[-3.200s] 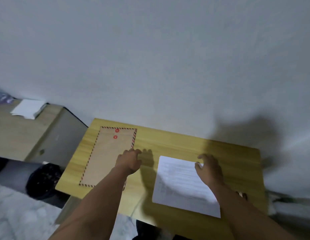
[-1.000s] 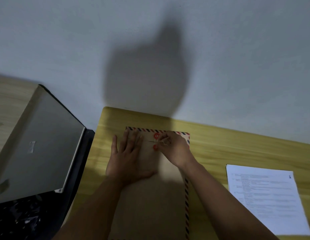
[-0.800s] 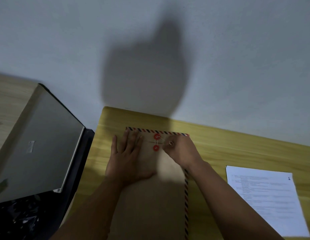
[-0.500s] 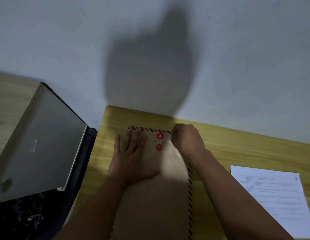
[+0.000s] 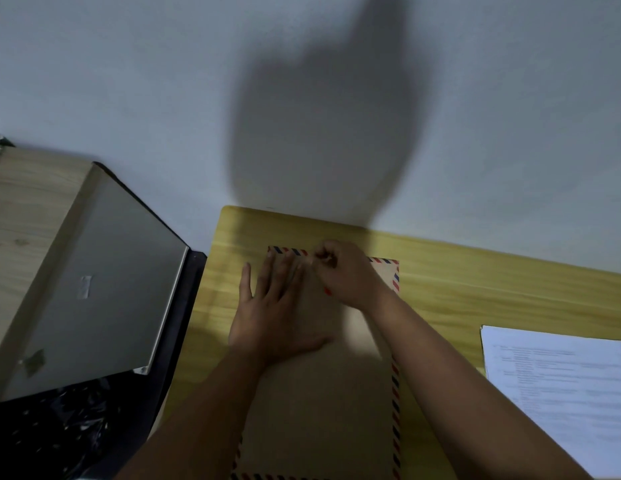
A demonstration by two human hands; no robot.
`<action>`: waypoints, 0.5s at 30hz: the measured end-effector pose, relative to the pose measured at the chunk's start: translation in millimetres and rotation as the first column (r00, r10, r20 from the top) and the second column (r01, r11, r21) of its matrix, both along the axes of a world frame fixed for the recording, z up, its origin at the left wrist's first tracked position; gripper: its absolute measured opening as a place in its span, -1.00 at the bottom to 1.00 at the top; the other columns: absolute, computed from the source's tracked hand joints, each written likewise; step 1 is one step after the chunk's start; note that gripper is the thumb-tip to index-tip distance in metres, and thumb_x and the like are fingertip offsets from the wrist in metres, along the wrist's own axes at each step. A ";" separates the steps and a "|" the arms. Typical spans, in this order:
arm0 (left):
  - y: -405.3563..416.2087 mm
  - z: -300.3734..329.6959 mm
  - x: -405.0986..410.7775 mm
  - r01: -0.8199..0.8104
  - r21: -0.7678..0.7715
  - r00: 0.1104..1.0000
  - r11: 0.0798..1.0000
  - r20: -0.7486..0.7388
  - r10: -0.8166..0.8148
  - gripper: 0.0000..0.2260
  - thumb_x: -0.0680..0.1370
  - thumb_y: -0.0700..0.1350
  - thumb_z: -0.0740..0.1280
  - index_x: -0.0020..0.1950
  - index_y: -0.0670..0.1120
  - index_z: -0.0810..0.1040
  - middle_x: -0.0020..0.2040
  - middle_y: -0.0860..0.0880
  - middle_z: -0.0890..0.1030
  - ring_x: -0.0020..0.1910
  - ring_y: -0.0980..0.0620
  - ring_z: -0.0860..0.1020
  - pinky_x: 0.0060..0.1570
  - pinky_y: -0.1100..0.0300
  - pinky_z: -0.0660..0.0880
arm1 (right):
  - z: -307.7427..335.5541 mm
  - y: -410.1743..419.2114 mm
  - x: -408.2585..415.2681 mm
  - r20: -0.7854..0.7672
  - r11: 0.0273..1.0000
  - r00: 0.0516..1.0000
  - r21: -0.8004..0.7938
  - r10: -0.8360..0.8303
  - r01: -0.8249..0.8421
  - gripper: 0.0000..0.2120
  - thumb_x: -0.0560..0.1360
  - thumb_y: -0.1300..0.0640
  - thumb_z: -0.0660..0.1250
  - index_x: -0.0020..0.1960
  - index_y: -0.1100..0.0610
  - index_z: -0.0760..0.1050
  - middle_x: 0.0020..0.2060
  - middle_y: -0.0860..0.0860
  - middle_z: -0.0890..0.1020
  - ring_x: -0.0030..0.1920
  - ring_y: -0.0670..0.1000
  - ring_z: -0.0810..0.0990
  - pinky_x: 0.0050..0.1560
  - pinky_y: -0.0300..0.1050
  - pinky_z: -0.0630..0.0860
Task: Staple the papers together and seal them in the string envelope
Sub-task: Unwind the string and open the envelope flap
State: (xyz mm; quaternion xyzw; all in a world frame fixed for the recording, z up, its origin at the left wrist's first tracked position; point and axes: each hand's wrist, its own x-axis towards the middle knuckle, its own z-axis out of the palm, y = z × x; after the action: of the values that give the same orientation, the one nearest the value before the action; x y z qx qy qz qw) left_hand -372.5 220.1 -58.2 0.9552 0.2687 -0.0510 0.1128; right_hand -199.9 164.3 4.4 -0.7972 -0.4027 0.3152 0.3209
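A brown string envelope [image 5: 323, 403] with a red-and-blue striped border lies lengthwise on the yellow wooden table [image 5: 475, 282]. My left hand [image 5: 274, 306] presses flat on its upper left part, fingers straight. My right hand [image 5: 347, 271] is curled over the top of the envelope, fingertips pinched together where the red string buttons sit; only a sliver of red shows under it, and the string itself is too thin to make out. The white printed papers [image 5: 562, 386] lie apart at the table's right side.
A grey metal tray-like panel [image 5: 94, 282] leans over a lighter wooden surface [image 5: 21, 216] at the left. Black plastic [image 5: 52, 434] lies below it. A white wall rises right behind the table's far edge.
My right hand has swung from the right of the red buttons to over them, covering both. My left hand has stayed pressed on the envelope.
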 end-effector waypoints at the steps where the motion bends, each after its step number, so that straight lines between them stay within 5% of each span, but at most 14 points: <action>1: 0.1 -0.6 -0.7 0.005 -0.002 1.000 1.000 0.009 -0.005 0.12 0.35 0.68 0.08 0.71 -0.01 0.06 0.73 -0.09 -0.03 0.70 -0.18 -0.16 0.57 -0.41 -0.10 | 0.8 -7.2 -5.8 -0.103 1.000 0.994 0.001 -0.021 0.021 -0.86 0.57 0.19 0.38 -0.16 0.18 0.61 -0.30 0.02 0.66 -0.29 0.04 0.59 -0.14 0.02 0.57; 5: -0.3 -1.6 -2.7 0.013 0.000 1.000 1.000 0.020 -0.013 0.11 0.38 0.67 0.06 0.69 -0.07 0.13 0.72 -0.10 -0.01 0.70 -0.19 -0.12 0.57 -0.41 -0.07 | 2.9 -39.7 -27.9 -0.529 0.979 0.825 -0.064 -0.200 0.196 -0.77 0.63 0.27 0.33 -0.19 0.10 0.57 -0.30 0.01 0.72 -0.33 -0.03 0.59 -0.25 -0.17 0.52; 8: -0.6 -0.2 -2.4 0.005 0.001 1.000 1.000 0.015 -0.005 0.13 0.38 0.68 0.00 0.70 -0.09 0.10 0.72 -0.11 -0.01 0.70 -0.18 -0.10 0.58 -0.40 -0.09 | -3.2 -61.8 -35.1 -0.587 0.944 0.747 -0.107 -0.313 0.311 -0.74 0.62 0.33 0.31 -0.21 0.10 0.54 -0.41 -0.04 0.59 -0.39 -0.03 0.52 -0.33 -0.16 0.46; 11: -0.3 0.8 -1.6 0.002 -0.001 1.000 1.000 -0.009 -0.002 0.16 0.34 0.70 0.04 0.71 -0.07 0.06 0.72 -0.09 -0.02 0.70 -0.17 -0.13 0.58 -0.39 -0.12 | -13.7 -82.3 -23.7 -0.248 0.948 0.915 -0.092 -0.319 0.306 -0.81 0.56 0.24 0.39 -0.14 -0.02 0.55 -0.31 -0.15 0.59 -0.33 -0.14 0.52 -0.24 -0.22 0.44; 15: -0.7 1.8 -1.3 0.005 -0.006 1.000 1.000 -0.013 -0.005 0.16 0.34 0.69 0.06 0.71 -0.07 0.07 0.72 -0.09 0.00 0.70 -0.18 -0.13 0.57 -0.41 -0.11 | -8.0 -88.6 4.6 0.159 0.963 0.963 -0.129 -0.217 0.238 -0.89 0.54 0.08 0.45 0.05 -0.05 0.60 -0.18 -0.05 0.72 -0.22 -0.03 0.68 -0.16 -0.14 0.57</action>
State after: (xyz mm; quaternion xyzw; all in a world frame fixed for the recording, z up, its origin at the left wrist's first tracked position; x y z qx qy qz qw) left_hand -373.8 219.4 -56.5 0.9552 0.2669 -0.0585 0.1138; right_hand -195.3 75.6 -3.6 -0.8802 -0.3060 0.2469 0.2658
